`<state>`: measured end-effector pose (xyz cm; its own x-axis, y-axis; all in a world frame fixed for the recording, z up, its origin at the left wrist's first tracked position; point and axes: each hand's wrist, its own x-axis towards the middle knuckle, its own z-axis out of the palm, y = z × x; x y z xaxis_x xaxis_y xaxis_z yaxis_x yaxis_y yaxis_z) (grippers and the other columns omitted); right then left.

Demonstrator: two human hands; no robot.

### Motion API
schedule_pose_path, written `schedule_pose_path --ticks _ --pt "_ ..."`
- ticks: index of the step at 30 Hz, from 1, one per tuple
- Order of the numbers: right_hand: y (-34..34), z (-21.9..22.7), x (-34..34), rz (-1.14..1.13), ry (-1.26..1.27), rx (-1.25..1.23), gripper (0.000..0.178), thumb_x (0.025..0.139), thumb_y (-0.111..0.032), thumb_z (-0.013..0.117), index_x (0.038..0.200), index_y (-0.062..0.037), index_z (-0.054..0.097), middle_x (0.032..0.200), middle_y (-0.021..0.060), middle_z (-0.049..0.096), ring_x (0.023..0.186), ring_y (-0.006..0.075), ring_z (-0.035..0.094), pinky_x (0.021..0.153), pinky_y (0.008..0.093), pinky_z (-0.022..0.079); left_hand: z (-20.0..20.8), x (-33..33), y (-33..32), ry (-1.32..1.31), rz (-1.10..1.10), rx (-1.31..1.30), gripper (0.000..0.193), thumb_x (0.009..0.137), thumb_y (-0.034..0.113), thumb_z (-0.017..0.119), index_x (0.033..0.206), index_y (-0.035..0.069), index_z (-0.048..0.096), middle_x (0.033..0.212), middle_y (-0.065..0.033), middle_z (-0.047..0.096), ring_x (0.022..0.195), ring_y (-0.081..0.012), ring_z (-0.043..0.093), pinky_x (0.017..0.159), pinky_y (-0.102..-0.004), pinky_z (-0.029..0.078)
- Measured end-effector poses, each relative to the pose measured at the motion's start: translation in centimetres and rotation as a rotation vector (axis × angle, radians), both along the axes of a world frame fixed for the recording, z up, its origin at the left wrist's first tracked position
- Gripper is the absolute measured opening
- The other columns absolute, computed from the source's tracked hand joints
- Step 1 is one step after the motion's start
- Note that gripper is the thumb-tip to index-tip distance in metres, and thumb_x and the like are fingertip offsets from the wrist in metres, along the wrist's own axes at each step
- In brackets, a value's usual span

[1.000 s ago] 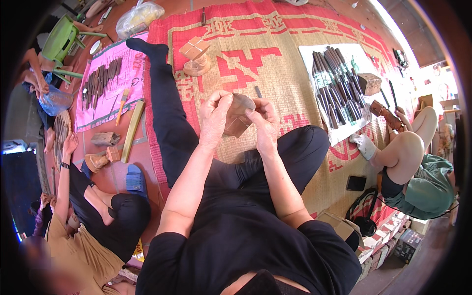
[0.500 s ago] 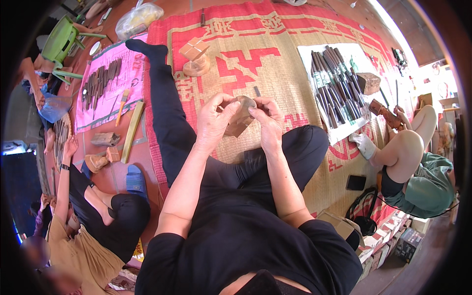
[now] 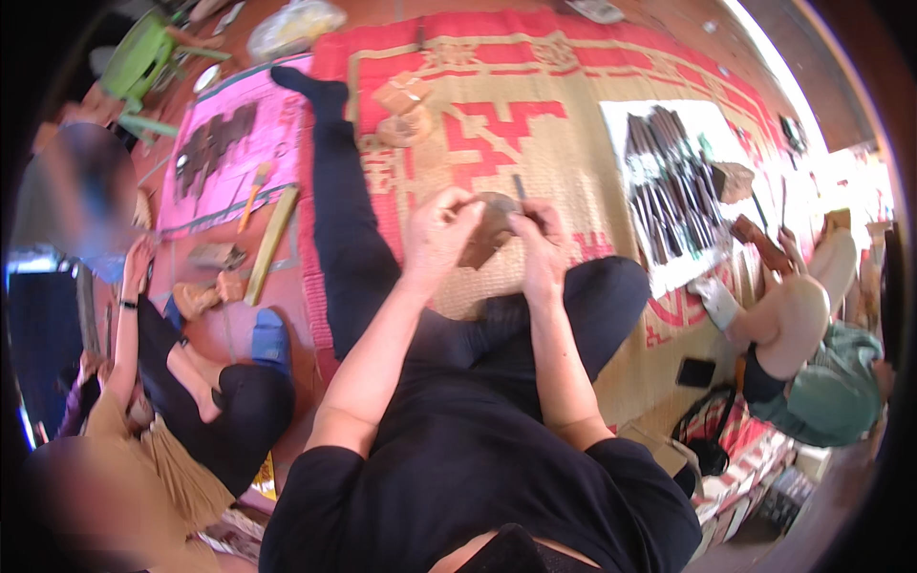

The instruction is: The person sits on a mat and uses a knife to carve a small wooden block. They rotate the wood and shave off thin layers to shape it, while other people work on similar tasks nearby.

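Note:
My left hand (image 3: 441, 229) and my right hand (image 3: 540, 250) pinch a thin brown sheet (image 3: 492, 224) between thumbs and fingers, above the mat in front of my lap. The sheet is bent and looks like sandpaper, though blur hides its surface. Just beyond my right hand, a small dark stick (image 3: 519, 185) shows against the mat. Farther off, beside my outstretched left foot, a light-brown wooden block (image 3: 401, 92) with pale lines rests by a rounded wooden piece (image 3: 406, 127).
Carving tools (image 3: 673, 186) lie in rows on a white sheet at right, beside a wood block (image 3: 733, 181). A co-worker there holds a reddish-brown wooden piece (image 3: 761, 244). At left are a pink cloth (image 3: 272, 105) with more tools, a wooden strip (image 3: 272, 244) and another seated person.
The whole view has shifted slightly, so the mat and surroundings sit farther right and the picture is blurrier. Both hands still hold the sheet. A person's head now shows at the far left.

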<state>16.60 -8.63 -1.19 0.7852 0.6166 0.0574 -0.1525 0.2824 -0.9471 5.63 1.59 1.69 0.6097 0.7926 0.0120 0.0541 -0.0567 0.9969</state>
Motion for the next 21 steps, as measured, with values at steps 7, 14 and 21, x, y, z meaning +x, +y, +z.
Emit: schedule_pose_path --ticks 7,14,21 --pt "0.1 0.8 -0.2 0.007 -0.071 -0.038 0.022 0.084 0.006 0.063 0.106 0.0005 0.059 0.1 0.0057 0.062 0.094 0.0128 0.058 0.086 0.0267 0.047 1.0 0.2 -0.9 -0.034 -0.047 0.052 0.011 0.087 0.008 0.062 0.097 0.002 0.064 0.075 -0.003 0.063 0.065 -0.0074 0.058 0.057 -0.0251 0.047" --pt "0.2 -0.3 -0.5 0.009 -0.099 -0.042 0.014 0.086 0.005 0.06 0.1 0.0015 0.061 0.094 0.0041 0.06 0.089 0.011 0.054 0.082 0.0263 0.044 1.7 -0.7 -0.6 -0.071 0.007 0.09 0.026 0.084 0.004 0.061 0.109 0.009 0.06 0.078 -0.0068 0.062 0.072 -0.0179 0.062 0.066 -0.033 0.048" --pt "-0.3 0.2 0.1 0.029 -0.193 -0.142 0.011 0.086 0.002 0.06 0.097 0.0018 0.061 0.093 0.0033 0.057 0.089 0.0117 0.053 0.083 0.0275 0.043 2.2 -1.6 -0.2 -0.099 0.095 0.302 0.02 0.085 0.007 0.064 0.104 0.004 0.06 0.084 -0.0097 0.063 0.081 -0.0213 0.063 0.072 -0.0338 0.049"
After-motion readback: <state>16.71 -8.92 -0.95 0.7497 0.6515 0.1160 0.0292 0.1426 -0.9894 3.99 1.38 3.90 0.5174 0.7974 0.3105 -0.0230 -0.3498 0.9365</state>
